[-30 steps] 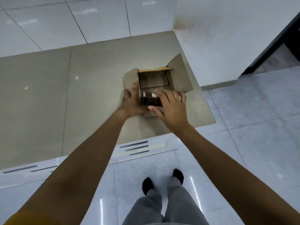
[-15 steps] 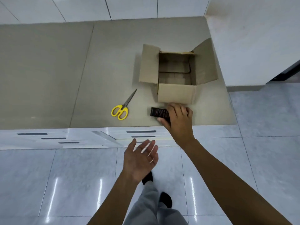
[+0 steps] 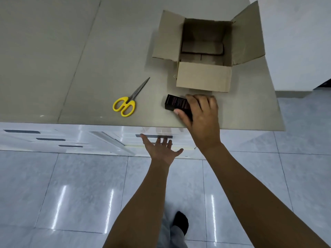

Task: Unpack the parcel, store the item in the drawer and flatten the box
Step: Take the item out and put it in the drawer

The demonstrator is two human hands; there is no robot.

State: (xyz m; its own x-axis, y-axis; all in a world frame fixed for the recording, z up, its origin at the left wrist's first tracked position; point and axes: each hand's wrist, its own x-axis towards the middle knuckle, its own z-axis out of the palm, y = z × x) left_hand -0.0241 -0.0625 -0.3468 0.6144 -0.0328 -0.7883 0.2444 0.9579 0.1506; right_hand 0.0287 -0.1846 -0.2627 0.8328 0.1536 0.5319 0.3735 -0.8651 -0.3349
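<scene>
An open cardboard box (image 3: 203, 76) stands on the grey countertop (image 3: 89, 59), flaps spread and nothing visible inside. Just in front of it lies a small black item box (image 3: 176, 102) with fine print, near the counter's front edge. My right hand (image 3: 200, 113) grips that black box from the right, thumb on its near side and fingers over its top. My left hand (image 3: 161, 149) is open, fingers spread, reaching at the dark handle slot of the top white drawer (image 3: 154, 136) below the counter edge. The drawer looks closed.
Yellow-handled scissors (image 3: 128, 101) lie on the counter left of the black box. More white drawers with dark slots (image 3: 51, 139) run to the left. A white wall or cabinet (image 3: 295, 42) borders the counter on the right. Glossy floor tiles (image 3: 71, 185) lie below.
The black box came out of the carton and now sits on the counter under my right hand. My left hand left the carton, dropped low, then rose to the drawer front.
</scene>
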